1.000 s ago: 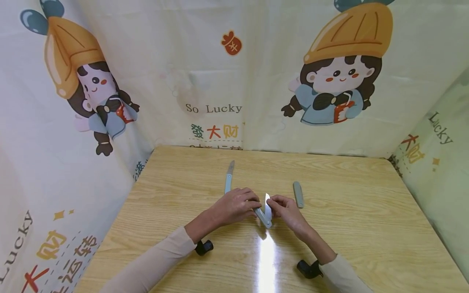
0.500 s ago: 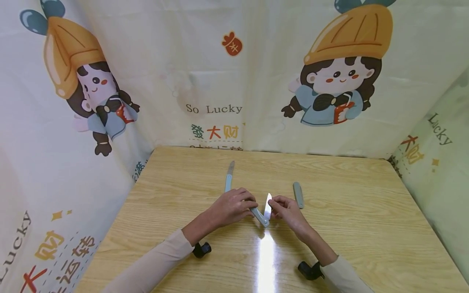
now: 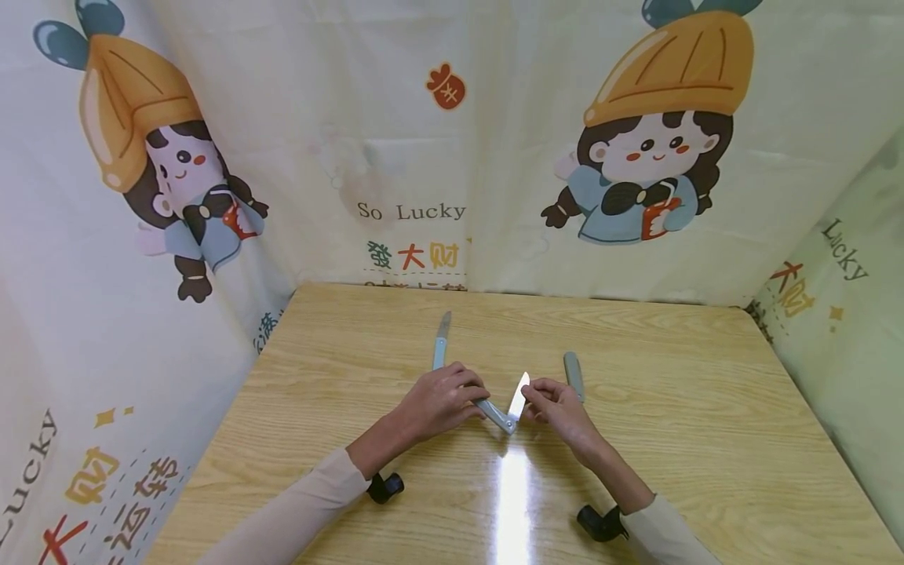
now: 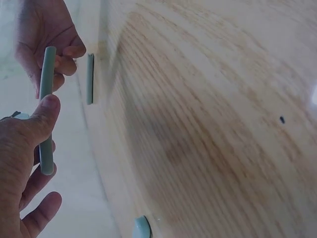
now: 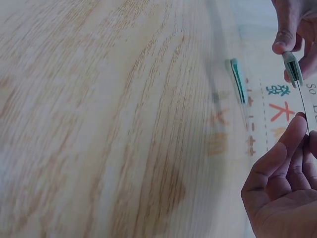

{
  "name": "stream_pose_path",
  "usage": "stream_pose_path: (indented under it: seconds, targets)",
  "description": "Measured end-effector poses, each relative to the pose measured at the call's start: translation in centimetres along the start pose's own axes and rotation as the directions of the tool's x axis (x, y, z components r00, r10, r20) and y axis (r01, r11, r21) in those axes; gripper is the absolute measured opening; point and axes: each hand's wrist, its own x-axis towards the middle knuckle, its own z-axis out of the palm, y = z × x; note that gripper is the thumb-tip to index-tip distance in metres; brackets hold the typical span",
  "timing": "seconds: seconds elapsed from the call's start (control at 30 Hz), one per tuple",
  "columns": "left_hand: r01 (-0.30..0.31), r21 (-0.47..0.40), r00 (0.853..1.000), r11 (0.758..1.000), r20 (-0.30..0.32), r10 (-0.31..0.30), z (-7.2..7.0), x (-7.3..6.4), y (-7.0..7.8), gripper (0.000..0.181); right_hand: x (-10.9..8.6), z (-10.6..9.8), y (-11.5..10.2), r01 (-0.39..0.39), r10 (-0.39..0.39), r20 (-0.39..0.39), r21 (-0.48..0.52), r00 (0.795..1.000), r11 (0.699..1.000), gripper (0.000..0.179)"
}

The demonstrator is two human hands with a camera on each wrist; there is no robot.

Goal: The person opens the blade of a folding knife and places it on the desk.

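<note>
Between my hands is a folding knife with a grey-green handle (image 3: 497,417), its shiny blade (image 3: 519,399) swung partway out so the two make a V. My left hand (image 3: 439,402) grips the far end of the handle, thumb along its side in the left wrist view. With thumb and fingertips, my right hand (image 3: 565,414) pinches the blade near its tip. In the right wrist view the blade (image 5: 302,103) shows edge-on, a thin line running from the handle (image 5: 292,68) into the right fingers. The knife is held above the wooden table.
Beyond my left hand lies a light-blue folding knife (image 3: 441,341), blade out and pointing away. Past my right hand a folded grey-green knife (image 3: 574,375) lies on the table (image 3: 678,408). A printed curtain (image 3: 508,157) hangs behind the table's far edge.
The blade has swung farther from the handle, widening the V. My left hand has drifted slightly left with the handle, while the blade tip under my right fingers has shifted a little right.
</note>
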Motion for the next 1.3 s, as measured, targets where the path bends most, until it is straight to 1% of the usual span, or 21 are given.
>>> stream_pose_path:
  seconds: [0.3,0.53,0.77,1.07,1.3]
  targets:
    - [0.068,-0.022,0.997,0.997,-0.035,-0.069,0.1,-0.7,0.2,0.029,0.1,-0.2,0.3,-0.011,0.011,-0.021,0.009,1.0,1.0,0.027]
    - [0.1,0.015,0.994,0.995,-0.054,-0.099,0.3,-1.1,0.5,0.03,0.2,-0.2,0.4,-0.041,0.042,-0.026,0.046,0.999,0.998,0.028]
    - [0.149,0.027,0.987,0.988,-0.07,-0.147,0.1,-1.2,0.7,0.029,0.1,-0.4,0.2,-0.04,0.042,-0.032,0.065,0.999,0.997,0.029]
    - [0.192,0.042,0.979,0.981,-0.073,-0.189,0.4,-1.5,0.8,0.028,0.0,-0.6,0.3,-0.056,0.06,-0.035,0.119,0.998,0.991,0.029]
    - [0.221,0.043,0.971,0.974,-0.106,-0.215,0.7,-1.9,0.9,0.027,0.2,-0.6,0.4,-0.075,0.085,-0.061,0.142,0.995,0.987,0.025]
